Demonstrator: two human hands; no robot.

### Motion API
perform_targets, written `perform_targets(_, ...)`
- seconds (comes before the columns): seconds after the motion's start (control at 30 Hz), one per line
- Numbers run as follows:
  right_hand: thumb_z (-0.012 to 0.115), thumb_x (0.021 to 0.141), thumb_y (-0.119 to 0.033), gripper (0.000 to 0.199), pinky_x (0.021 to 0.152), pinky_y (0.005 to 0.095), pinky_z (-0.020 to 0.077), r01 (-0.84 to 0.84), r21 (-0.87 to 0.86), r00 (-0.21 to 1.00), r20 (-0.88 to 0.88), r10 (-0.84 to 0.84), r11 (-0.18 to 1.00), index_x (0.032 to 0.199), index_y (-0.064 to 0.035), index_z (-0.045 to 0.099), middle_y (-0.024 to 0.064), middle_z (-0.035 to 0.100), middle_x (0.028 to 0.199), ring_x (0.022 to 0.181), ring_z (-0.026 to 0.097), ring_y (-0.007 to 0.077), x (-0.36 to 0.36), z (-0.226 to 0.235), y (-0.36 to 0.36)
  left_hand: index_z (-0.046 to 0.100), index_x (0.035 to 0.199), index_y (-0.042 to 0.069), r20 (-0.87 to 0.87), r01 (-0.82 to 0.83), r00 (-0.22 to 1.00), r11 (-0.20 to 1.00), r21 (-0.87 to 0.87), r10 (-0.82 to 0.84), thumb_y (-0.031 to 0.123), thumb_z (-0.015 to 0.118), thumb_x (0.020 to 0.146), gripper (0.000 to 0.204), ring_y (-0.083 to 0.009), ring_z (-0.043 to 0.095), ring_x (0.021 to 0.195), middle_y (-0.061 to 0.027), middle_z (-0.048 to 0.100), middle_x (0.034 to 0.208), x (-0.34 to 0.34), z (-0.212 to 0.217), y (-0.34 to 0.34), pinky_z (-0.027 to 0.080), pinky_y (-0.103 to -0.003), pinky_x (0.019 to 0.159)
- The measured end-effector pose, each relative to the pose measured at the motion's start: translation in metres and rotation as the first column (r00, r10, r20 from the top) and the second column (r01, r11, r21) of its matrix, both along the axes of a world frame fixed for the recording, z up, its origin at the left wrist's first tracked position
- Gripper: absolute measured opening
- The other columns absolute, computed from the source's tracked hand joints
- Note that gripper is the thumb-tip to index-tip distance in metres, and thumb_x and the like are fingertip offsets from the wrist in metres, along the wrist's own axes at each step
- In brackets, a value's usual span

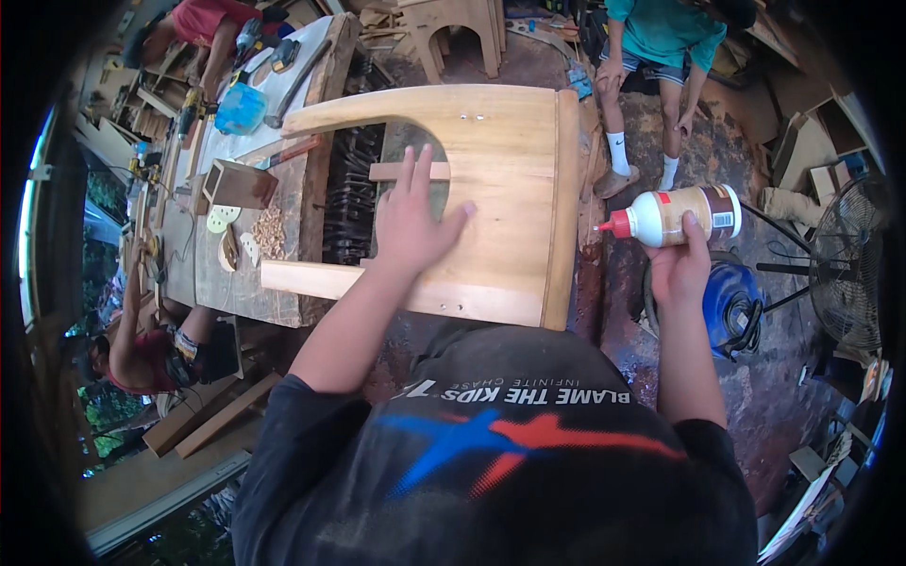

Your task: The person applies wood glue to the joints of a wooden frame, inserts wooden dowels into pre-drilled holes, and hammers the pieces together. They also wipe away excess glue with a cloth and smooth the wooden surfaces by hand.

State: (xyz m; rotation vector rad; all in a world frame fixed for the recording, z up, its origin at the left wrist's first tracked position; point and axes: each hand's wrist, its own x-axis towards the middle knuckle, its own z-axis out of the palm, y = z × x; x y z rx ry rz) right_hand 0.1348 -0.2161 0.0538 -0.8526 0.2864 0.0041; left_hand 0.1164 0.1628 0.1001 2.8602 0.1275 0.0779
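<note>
A pale wooden stool with an arched cutout lies on its side in front of me, its legs pointing left. My left hand rests on its side panel by the arch, fingers spread. Small holes show near the panel's upper and lower edges. In my right hand is a white glue bottle with a red nozzle and a brown label. It is held sideways to the right of the stool, the nozzle pointing left toward the stool's top board but apart from it.
A workbench at left bears wooden pegs, a small wooden box, a blue container and drills. Another stool stands behind. At right are a fan and a blue machine. Several people are nearby.
</note>
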Motion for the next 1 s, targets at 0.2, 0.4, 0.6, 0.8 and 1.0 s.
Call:
perform_targets(0.2, 0.061, 0.103, -0.028, 0.048, 0.104, 0.0528, 0.0554, -0.069, -0.009, 0.997, 0.030, 0.069, 0.998, 0.143, -0.0023, 0.051, 0.0167, 0.065, 0.136, 0.125, 0.066, 0.0332, 0.002, 0.007, 0.018, 0.058, 0.134, -0.003, 0.328, 0.383, 0.868, 0.923, 0.040, -0.374, 0.011, 0.059, 0.095, 0.041, -0.0500, 0.058, 0.127, -0.0297, 0.064, 0.133, -0.007, 0.007, -0.017, 0.047, -0.055, 0.102)
perform_targets(0.4, 0.059, 0.104, -0.030, 0.049, 0.105, 0.0539, 0.0545, -0.007, 0.004, 1.000, -0.004, 0.007, 1.000, 0.144, -0.0024, 0.049, 0.0173, 0.064, 0.137, 0.127, 0.065, 0.0339, 0.001, 0.013, 0.014, 0.019, 0.166, 0.002, -0.199, 0.618, 0.784, 0.768, 0.168, -0.588, 0.064, 0.048, 0.100, 0.095, -0.0446, 0.016, 0.160, -0.0282, 0.019, 0.171, -0.001, -0.015, -0.036, 0.012, -0.062, 0.128)
perform_targets(0.6, 0.058, 0.105, -0.030, 0.050, 0.107, 0.0541, 0.0536, 0.028, -0.001, 0.999, 0.029, -0.028, 1.000, 0.146, -0.0034, 0.048, 0.0176, 0.063, 0.138, 0.128, 0.064, 0.0341, -0.008, 0.024, 0.002, 0.019, 0.166, 0.001, -0.023, 0.251, 0.963, 0.859, 0.446, -0.270, 0.068, 0.042, 0.101, 0.097, -0.0404, 0.011, 0.162, -0.0229, 0.015, 0.174, 0.120, -0.010, 0.040, 0.009, -0.058, 0.130)
perform_targets(0.8, 0.058, 0.105, -0.033, 0.052, 0.109, 0.0544, 0.0513, 0.073, -0.019, 0.997, 0.003, -0.073, 0.997, 0.146, -0.0030, 0.048, 0.0177, 0.062, 0.140, 0.130, 0.062, 0.0341, -0.018, 0.029, -0.006, 0.033, 0.161, 0.000, -0.042, 0.676, 0.730, 0.712, 0.191, -0.682, 0.052, 0.048, 0.104, 0.079, -0.0384, 0.030, 0.156, -0.0249, 0.034, 0.167, 0.134, -0.025, 0.040, 0.024, -0.049, 0.128)
perform_targets(1.0, 0.056, 0.105, -0.039, 0.054, 0.108, 0.0554, 0.0501, 0.025, 0.051, 1.000, 0.011, -0.025, 0.998, 0.147, -0.0064, 0.048, 0.0153, 0.063, 0.140, 0.130, 0.062, 0.0341, 0.000, 0.040, 0.013, 0.035, 0.161, 0.001, -0.004, 0.383, 0.920, 0.898, 0.217, -0.392, 0.051, 0.049, 0.105, 0.076, -0.0372, 0.031, 0.156, -0.0230, 0.036, 0.166, 0.136, -0.022, 0.106, 0.027, -0.048, 0.127)
